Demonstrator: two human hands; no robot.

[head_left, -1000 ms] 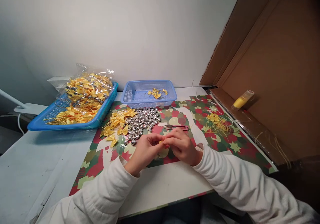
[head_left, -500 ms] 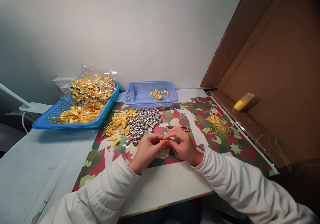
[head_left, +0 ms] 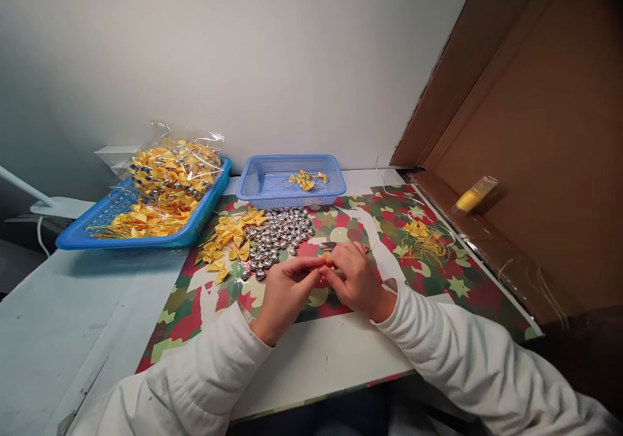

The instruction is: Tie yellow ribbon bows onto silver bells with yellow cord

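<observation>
My left hand and my right hand meet over the patterned mat, fingertips pinched together. A small yellow ribbon bow is held between them, largely hidden by the fingers. Left of my hands lies a heap of silver jingle bells. Yellow ribbon bows with thin cord tails are piled beside the bells. Just behind my right hand lies a pair of thread snips, partly covered by the hand.
A light blue basket at the back holds a few bows. The larger blue basket at left carries bows and a clear bag of belled bows. Yellow cords lie at right, near a yellow-filled tube on the cardboard ledge.
My fingers have shifted slightly around the bow, and my right fingers are more curled. The view has moved a little; the piles and baskets stay as they were.
</observation>
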